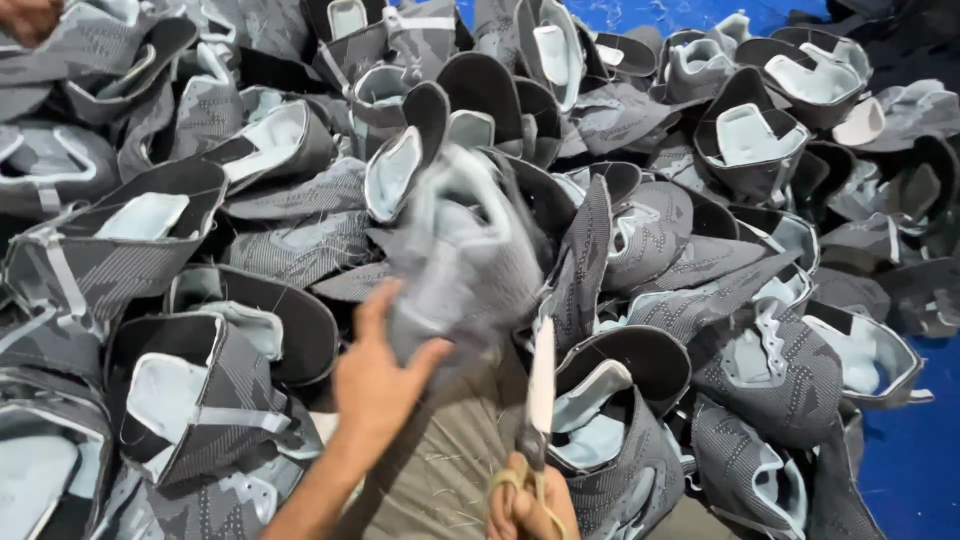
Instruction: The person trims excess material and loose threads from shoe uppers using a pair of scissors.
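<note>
- Left hand (375, 385) clamped on a blurred grey shoe upper (455, 260), lifted above the heap of grey shoe uppers (200, 250).
- Right hand (530, 505) closed around scissors (540, 400), blades pointing up, just beside the held upper.
- Blue floor (915, 460) at right.

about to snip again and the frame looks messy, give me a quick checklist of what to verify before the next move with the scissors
1. Left hand has a grip on the grey shoe upper: ok, fingers are on its lower edge.
2. Upper held steady: not ok, it is motion-blurred.
3. Right hand through the scissors handles: ok.
4. Blades open or closed: cannot tell, they look closed.
5. Blade tip apart from the left hand: ok, a gap shows.
6. Loose thread to cut is visible: cannot tell.
</note>
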